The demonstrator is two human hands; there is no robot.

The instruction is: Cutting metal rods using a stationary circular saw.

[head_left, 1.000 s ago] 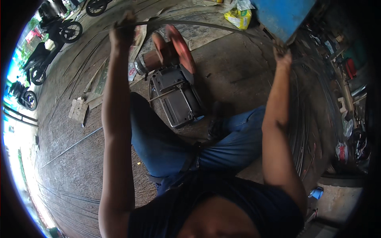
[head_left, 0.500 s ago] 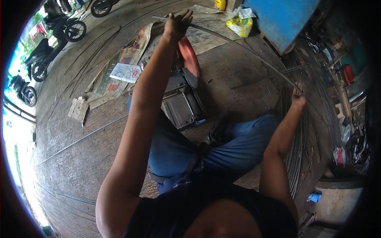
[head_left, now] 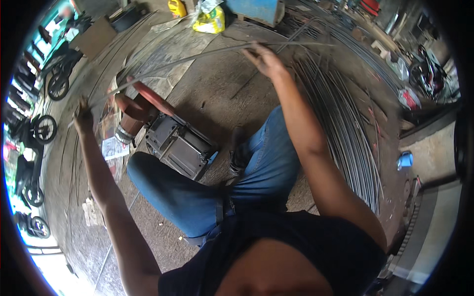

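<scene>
A long thin metal rod point(head_left: 185, 60) slants across the far part of the view, lower at its left end. My left hand point(head_left: 83, 117) is closed round the rod near that end; its fingers are slightly blurred. Farther along, my right hand point(head_left: 265, 60) loosely holds the rod at its upper fingers, while other fingers stretch out below it. The rod runs past the right hand and its tip blurs out. Below it, in front of my legs, stands a chop saw point(head_left: 178, 148) with a grey base and a red guard and handle.
A bundle of metal rods point(head_left: 345, 133) lies on the floor to my right. A yellow bag point(head_left: 209, 20) and a blue box point(head_left: 254, 11) stand at the far side. Several motorbikes point(head_left: 58, 84) are parked left. A blue mug point(head_left: 405, 159) is at the right.
The view has turned to the right. Both hands have swung the rod leftward in the picture: the left hand is now far left and lower, the right hand nearer the middle, with looser fingers.
</scene>
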